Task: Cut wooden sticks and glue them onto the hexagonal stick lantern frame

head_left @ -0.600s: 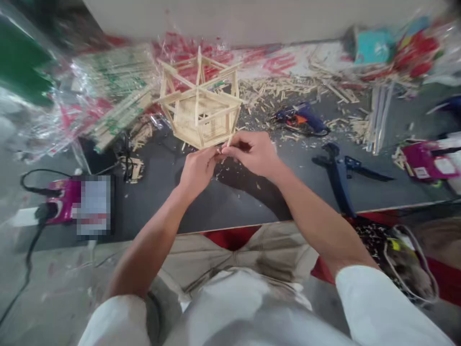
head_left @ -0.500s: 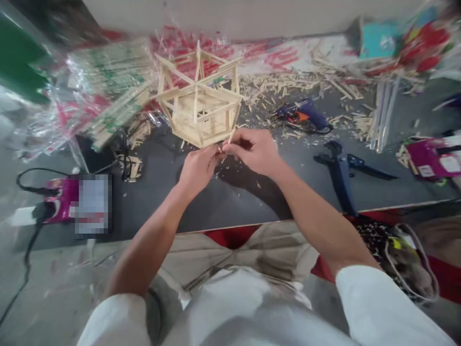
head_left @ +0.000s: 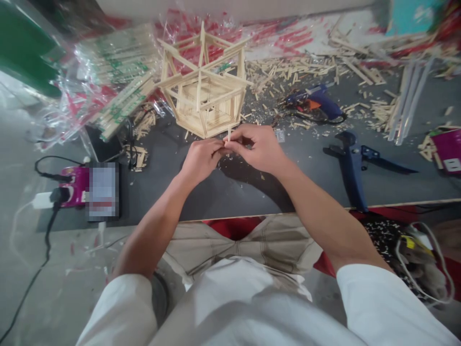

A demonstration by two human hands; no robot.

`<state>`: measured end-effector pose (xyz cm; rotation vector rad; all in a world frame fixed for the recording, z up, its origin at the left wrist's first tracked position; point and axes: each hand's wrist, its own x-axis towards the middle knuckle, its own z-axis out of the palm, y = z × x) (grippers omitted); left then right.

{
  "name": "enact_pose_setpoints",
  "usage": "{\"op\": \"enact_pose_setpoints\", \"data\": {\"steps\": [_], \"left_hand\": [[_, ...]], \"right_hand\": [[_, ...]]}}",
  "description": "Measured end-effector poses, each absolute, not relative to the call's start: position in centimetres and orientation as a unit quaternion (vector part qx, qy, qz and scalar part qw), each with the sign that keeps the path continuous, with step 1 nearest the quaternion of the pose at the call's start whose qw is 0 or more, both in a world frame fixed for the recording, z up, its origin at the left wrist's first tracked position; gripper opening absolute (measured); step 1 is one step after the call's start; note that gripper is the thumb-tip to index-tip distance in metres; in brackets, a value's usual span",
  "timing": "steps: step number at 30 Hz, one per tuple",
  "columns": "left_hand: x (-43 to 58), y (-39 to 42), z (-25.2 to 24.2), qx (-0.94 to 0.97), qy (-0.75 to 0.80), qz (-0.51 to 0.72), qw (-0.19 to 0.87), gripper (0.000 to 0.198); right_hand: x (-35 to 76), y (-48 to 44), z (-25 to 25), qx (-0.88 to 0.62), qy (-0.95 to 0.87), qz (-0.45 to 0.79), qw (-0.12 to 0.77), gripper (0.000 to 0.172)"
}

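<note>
My right hand (head_left: 260, 148) pinches a short wooden stick (head_left: 229, 134), which stands nearly upright between thumb and forefinger. My left hand (head_left: 202, 160) meets it at the fingertips, its fingers closed together; whatever lies between them is hidden or too small to name. Just beyond both hands stands a many-sided frame (head_left: 199, 91) built of pale wooden sticks, with open star-like bars at the top and stacked sticks in its lower part. Neither hand visibly grips the frame.
A blue glue gun (head_left: 326, 103) lies right of the frame among cut stick pieces (head_left: 288, 72). Nearer are blue cutters (head_left: 353, 163). Clear glue sticks (head_left: 414, 103) lie at right. Bundled sticks in plastic (head_left: 118, 67), a phone (head_left: 103, 190) and a purple power strip (head_left: 74, 187) are at left.
The view has shifted, so the table's contents appear moved. The stick in my right hand has turned from slanted to nearly upright. My hands stay together at the fingertips.
</note>
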<state>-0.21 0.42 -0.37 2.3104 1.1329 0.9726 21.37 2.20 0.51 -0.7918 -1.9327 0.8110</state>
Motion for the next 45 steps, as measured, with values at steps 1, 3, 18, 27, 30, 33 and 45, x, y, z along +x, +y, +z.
{"op": "enact_pose_setpoints", "data": {"steps": [1,3,18,27,30,33,45], "left_hand": [[-0.2,0.4,-0.3,0.823,0.405,0.348,0.194,0.024],[-0.2,0.3,-0.1,0.821,0.411,0.346,0.190,0.022],[0.1,-0.1,0.6,0.819,0.433,0.320,0.201,0.016],[0.4,0.0,1.2,0.778,0.467,0.342,0.244,0.021],[0.6,0.2,1.1,0.766,0.474,0.355,0.250,0.020],[0.5,0.4,0.8,0.764,0.480,0.346,0.258,0.016],[0.7,0.6,0.4,0.759,0.492,0.335,0.261,0.016]], "right_hand": [[21.4,2.2,0.5,-0.318,-0.777,0.326,0.435,0.019],[21.6,2.3,0.4,-0.316,-0.778,0.330,0.431,0.019],[21.9,2.0,0.3,-0.325,-0.741,0.415,0.416,0.035],[21.3,2.5,0.0,-0.309,-0.734,0.406,0.448,0.037],[21.2,2.8,-0.1,-0.314,-0.733,0.404,0.448,0.034],[21.2,3.0,-0.3,-0.314,-0.735,0.408,0.441,0.027],[21.6,3.3,-0.4,-0.334,-0.742,0.394,0.427,0.019]]}}
